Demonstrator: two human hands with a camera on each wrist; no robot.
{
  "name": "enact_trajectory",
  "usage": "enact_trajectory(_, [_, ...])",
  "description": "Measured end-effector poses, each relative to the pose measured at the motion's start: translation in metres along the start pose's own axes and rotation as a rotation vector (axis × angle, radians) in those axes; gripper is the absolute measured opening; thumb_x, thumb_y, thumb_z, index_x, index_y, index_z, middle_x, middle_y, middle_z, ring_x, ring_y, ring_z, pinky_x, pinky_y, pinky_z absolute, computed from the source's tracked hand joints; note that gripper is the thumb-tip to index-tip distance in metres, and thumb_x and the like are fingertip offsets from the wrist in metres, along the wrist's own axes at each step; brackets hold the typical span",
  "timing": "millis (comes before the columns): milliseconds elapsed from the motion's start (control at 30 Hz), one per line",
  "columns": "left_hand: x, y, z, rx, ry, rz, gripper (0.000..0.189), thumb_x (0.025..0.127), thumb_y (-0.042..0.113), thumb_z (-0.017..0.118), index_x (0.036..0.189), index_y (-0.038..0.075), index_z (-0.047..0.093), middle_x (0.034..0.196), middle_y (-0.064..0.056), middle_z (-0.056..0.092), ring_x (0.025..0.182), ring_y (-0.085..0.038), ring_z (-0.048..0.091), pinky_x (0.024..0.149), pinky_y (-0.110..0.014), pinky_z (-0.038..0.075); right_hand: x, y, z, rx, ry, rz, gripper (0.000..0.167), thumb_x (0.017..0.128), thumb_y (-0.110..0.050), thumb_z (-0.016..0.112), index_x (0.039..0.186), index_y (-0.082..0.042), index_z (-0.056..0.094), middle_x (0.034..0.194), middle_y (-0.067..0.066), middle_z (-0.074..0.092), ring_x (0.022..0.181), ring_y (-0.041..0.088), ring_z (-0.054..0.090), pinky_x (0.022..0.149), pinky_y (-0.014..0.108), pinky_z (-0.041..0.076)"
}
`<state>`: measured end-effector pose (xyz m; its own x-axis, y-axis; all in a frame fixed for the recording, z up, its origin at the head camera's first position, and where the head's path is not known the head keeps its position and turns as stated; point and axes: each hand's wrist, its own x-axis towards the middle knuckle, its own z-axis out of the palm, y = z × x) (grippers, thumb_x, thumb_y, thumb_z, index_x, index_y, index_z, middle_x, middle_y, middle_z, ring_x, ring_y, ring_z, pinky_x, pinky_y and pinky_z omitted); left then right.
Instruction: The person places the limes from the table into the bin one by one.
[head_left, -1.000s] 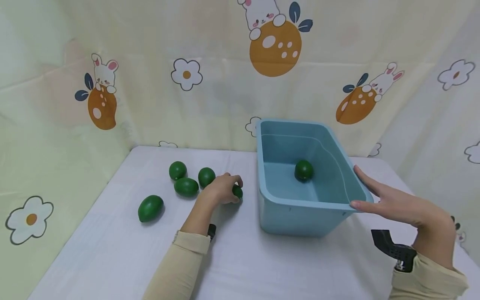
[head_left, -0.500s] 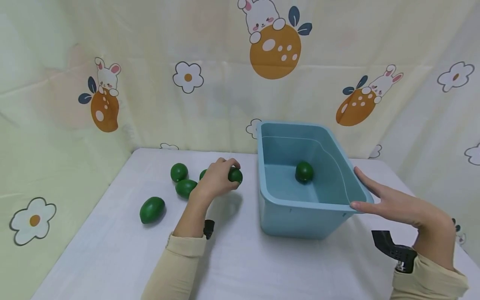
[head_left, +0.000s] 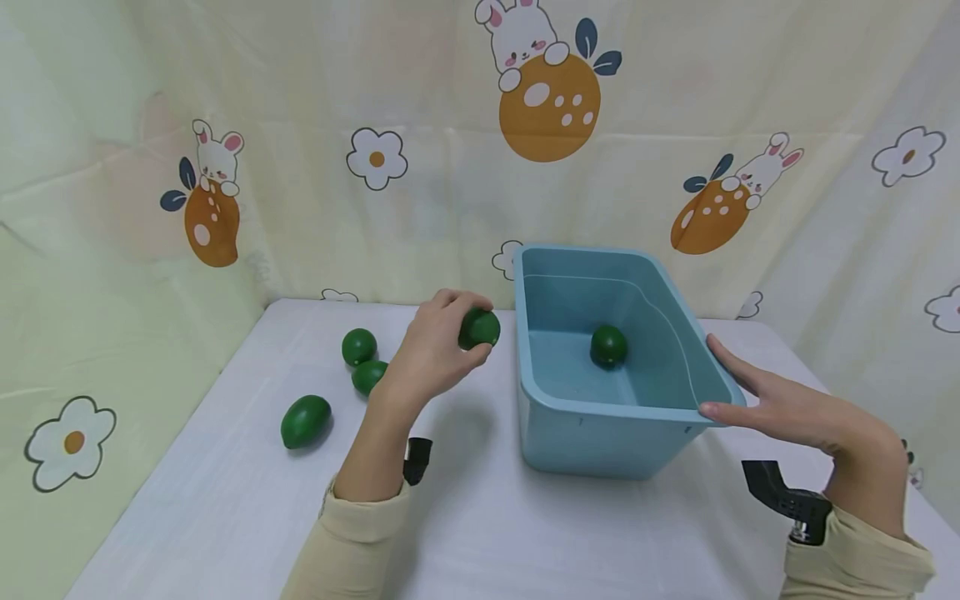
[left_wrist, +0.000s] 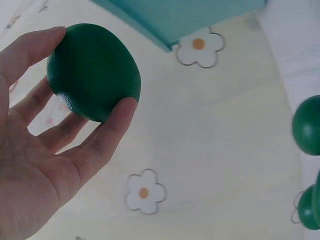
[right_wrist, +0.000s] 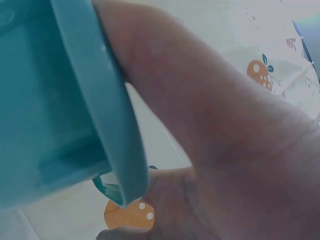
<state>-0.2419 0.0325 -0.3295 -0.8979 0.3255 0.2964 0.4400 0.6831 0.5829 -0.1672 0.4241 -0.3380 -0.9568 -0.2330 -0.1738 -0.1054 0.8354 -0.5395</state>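
A green lime is held between the thumb and fingers of my left hand, raised over the table just left of the light blue bin. The left wrist view shows the same lime pinched at the fingertips. One lime lies on the bin's floor. My right hand grips the bin's rim at its near right corner; in the right wrist view the thumb lies against the rim. The left hand and arm partly cover the table limes.
On the white table's left side lie a lime at the back, another lime partly hidden by the hand, and a lime nearer the front. A patterned curtain hangs behind the table.
My left hand has lifted a lime off the table and carried it up and slightly right, closer to the bin. The right hand and the bin have stayed in place.
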Motion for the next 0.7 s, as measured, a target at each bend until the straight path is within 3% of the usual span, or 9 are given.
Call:
enact_trajectory(300, [-0.012,0.018,-0.007,0.012,0.011,0.086,0.042,0.084,0.019,0.070,0.124,0.020,0.058,0.132,-0.002,0.049,0.119,-0.024,0.046,0.089,-0.033,0.052,-0.001,-0.002,0.000,0.014,-0.009,0.015,0.089,0.095,-0.036,0.052,0.150,-0.022,-0.017,0.152,0.034,0.007,0.128,0.060,0.022,0.083,0.075,0.036])
enact_trajectory(700, [-0.016,0.033,0.006,0.010,-0.017,0.205,0.042,0.085,0.020,0.071,0.125,0.020,0.057,0.131,-0.003,0.049,0.120,-0.023,0.046,0.091,-0.030,0.050,-0.001,0.000,0.000,0.009,0.000,0.011,0.089,0.095,-0.037,0.052,0.150,-0.024,-0.016,0.153,0.033,0.007,0.129,0.061,0.021,0.083,0.076,0.036])
